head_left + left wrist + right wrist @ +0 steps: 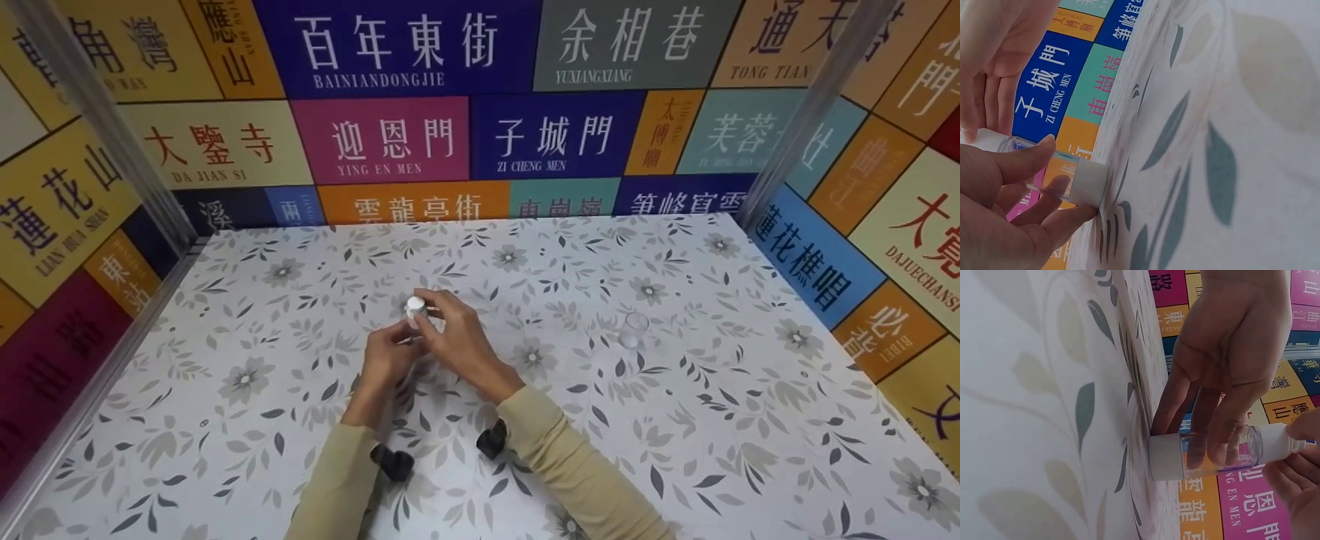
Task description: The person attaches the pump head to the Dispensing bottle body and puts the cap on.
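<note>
A small clear pump bottle [1216, 453] with a white base and a white collar and top stands upright, its base at the patterned cloth. My left hand [386, 354] grips the see-through body low down, with thumb and fingers on opposite sides; the left wrist view shows this hand [1010, 197] close up. Above it, my right hand [461, 334] pinches the bottle's white top [415, 303] between thumb and fingers. At the edge of the right wrist view the right hand [1303, 489] appears only in part.
A clear round cap [636, 330] sits on the floral tablecloth [697, 420], right of the hands. Panels with printed signs [381, 139] enclose the table at the back and sides. Dark wrist-worn devices [394, 463] show at both sleeves.
</note>
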A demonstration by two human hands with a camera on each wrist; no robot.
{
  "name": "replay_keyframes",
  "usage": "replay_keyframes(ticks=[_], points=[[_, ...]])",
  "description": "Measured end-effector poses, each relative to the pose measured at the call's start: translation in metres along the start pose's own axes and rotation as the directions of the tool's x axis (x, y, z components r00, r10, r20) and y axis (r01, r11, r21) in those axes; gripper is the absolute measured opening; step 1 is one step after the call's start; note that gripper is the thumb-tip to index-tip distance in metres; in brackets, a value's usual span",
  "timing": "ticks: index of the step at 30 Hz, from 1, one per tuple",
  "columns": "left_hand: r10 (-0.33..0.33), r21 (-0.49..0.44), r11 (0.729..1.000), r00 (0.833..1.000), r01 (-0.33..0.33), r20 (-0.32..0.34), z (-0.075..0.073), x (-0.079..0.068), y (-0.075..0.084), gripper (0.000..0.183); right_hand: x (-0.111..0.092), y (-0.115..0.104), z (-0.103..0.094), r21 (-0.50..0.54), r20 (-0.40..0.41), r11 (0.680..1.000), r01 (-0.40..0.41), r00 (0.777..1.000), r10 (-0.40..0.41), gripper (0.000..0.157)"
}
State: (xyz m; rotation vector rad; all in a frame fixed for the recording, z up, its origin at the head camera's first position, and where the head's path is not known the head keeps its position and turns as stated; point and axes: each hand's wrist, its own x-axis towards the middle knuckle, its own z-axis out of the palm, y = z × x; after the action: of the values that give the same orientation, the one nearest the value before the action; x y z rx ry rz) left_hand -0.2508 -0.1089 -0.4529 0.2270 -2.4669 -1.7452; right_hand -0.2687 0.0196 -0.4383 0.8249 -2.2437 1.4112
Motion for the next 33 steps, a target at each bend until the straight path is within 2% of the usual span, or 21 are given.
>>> replay_keyframes(ticks=[3,10,17,26,33], points=[[-0.012,-0.006,1.000,1.000,0.012,0.003,-0.0003,-0.0005,-0.0001,0.032,-0.0005,-0.0009,0.0001,-0.006,0.009,1.000,-0.013,1.000,0.013,0.033],[0.014,-0.009,1.000,1.000,-0.014,-0.005,-0.0004,-0.0016,-0.0024,0.036,-0.0016,-0.0024,-0.0005,0.003,0.004,1.000,-0.024,1.000,0.024,0.037],[-0.011,-0.035,0.999,1.000,0.011,0.000,0.0005,-0.0016,-0.0036,0.035,-0.0028,-0.0046,-0.0013,0.031,0.009,0.996,-0.079,0.997,0.079,0.038],[0.001,-0.054,0.999,1.000,-0.001,-0.011,0.0014,-0.0026,-0.0020,0.033,-0.0019,-0.0043,-0.0012,0.007,0.036,0.999,-0.048,0.998,0.048,0.034],[0.012,-0.054,0.998,1.000,-0.013,-0.010,0.0014,-0.0024,-0.0008,0.033,-0.0008,-0.0034,-0.0035,-0.009,0.020,0.999,-0.030,0.999,0.031,0.037]])
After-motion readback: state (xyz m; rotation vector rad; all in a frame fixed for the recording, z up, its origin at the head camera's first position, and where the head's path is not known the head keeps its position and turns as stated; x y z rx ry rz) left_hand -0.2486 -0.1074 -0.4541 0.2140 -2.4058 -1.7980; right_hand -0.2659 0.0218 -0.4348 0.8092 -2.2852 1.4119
